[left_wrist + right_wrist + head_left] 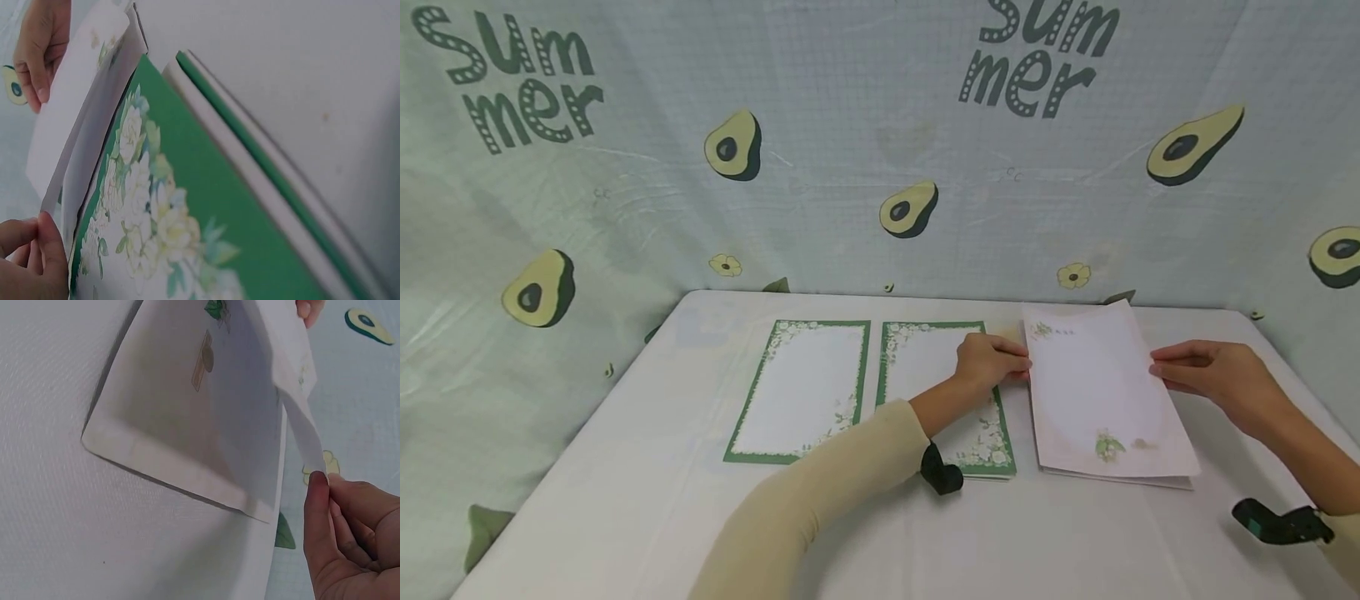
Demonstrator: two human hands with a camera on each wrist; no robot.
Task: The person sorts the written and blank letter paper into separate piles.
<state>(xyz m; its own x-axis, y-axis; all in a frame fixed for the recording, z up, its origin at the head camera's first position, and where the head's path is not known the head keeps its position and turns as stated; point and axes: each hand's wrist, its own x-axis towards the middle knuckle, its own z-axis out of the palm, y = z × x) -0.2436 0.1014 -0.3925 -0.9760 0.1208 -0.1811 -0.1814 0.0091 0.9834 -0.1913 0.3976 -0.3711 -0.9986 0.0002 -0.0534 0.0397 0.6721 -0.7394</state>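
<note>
A pale pink sheet of paper [1097, 392] with small green floral prints is lifted at the right of the table. My left hand [988, 362] pinches its left edge between thumb and fingers, and my right hand [1221, 379] pinches the right edge. Beneath it lies another pale sheet [150, 419], with a gap between the two in the right wrist view. Under my left forearm is a stack of green-bordered floral paper [925, 354]; the left wrist view shows its layered edges. The sleeve covers part of that stack.
Another green-bordered floral sheet [808, 383] lies flat left of the stack. Everything sits on a white-covered table [647, 483]. Behind it hangs a pale curtain [820, 208] printed with avocados and lettering. Dark wrist devices [1277, 523] hang by both forearms.
</note>
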